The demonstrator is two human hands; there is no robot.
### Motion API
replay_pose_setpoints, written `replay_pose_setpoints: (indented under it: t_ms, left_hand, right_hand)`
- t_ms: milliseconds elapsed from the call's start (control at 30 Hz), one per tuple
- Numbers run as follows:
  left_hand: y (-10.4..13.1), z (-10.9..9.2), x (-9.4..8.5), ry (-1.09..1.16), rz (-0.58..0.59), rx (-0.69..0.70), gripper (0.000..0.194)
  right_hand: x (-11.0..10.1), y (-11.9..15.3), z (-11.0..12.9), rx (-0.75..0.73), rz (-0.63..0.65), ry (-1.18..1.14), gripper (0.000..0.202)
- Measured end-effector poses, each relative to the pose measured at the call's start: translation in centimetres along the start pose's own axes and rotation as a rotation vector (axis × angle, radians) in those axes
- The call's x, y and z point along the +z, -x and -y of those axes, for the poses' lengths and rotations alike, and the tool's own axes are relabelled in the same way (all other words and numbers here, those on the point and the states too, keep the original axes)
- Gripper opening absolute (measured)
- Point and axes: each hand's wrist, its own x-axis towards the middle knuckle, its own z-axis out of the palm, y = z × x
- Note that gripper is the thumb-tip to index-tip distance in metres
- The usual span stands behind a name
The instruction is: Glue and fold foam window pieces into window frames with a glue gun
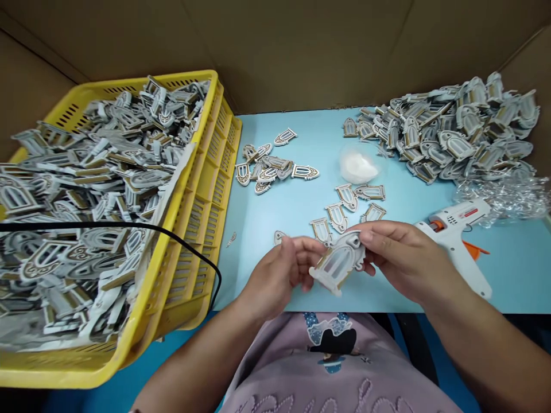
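Window ornament [338, 264], miniature and arch-topped, with a pale frame and a gold edge, is tilted over the near edge of the light-blue surface [258, 229], its arched end pinched between thumb and fingers of the person's right hand [400, 258]. From where I stand, the left hand [275, 275] has its fingers curled close against the ornament's other side, though I can't tell if they grip it. Just beyond lie a few loose ornaments [336, 218], and past them a clear container [358, 165] with something white inside. A white glue gun [460, 246] with an orange trigger rests near the right forearm, below crumpled clear plastic [508, 198] and a big heap of ornaments [451, 126]. Over on the left, a yellow crate [217, 92] brims with more, a black cable [185, 246] crossing it.
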Motion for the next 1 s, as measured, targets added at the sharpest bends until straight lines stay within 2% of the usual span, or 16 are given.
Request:
replay_pose_setpoints:
  t_ms: [100,200,300,433,500,600,733,800,867,933,1000]
  left_hand:
    - [0.2,-0.4,0.4,0.245,0.237,-0.221,0.069]
    - [0.3,-0.4,1.0,0.417,0.356,-0.231,0.063]
    - [0.4,-0.3,1.2,0.494,0.324,-0.199,0.059]
    - [0.6,-0.4,1.1,0.517,0.234,-0.156,0.059]
    - [0.6,-0.6,1.1,0.527,0.21,-0.142,0.059]
    - [0.7,-0.8,1.2,0.551,0.209,-0.14,0.059]
    - [1.0,-1.1,1.5,0.578,0.221,-0.101,0.059]
    - [1.3,-1.3,1.6,0.567,0.206,-0.086,0.062]
    - [1.5,-1.4,1.6,0.544,0.18,-0.076,0.065]
    - [1.7,-1.5,1.6,0.539,0.142,-0.063,0.066]
    - [1.8,-1.5,1.6,0.561,0.098,-0.044,0.063]
  right_hand:
    - [0.8,-0.6,1.9,-0.021,0.098,0.113,0.028]
    - [1.9,-1.0,3.1,-0.045,0.219,0.147,0.03]
    - [2.7,-1.0,3.5,-0.08,0.191,0.198,0.026]
    - [2.8,-0.7,3.1,-0.218,-0.099,0.332,0.02]
    - [2.5,-0.7,2.6,-0.262,-0.164,0.308,0.021]
    - [2.2,-1.1,1.4,-0.192,-0.061,0.148,0.024]
    - [2.9,-1.7,-0.9,0.061,0.199,-0.077,0.03]
    - [3.1,-1.7,-1.8,0.125,0.326,-0.125,0.034]
    - [3.0,-1.5,-2.2,0.131,0.411,-0.076,0.036]
    - [2.6,-1.1,-2.1,0.088,0.386,0.086,0.033]
    - [2.2,-0.5,-1.4,-0.034,0.174,0.312,0.026]
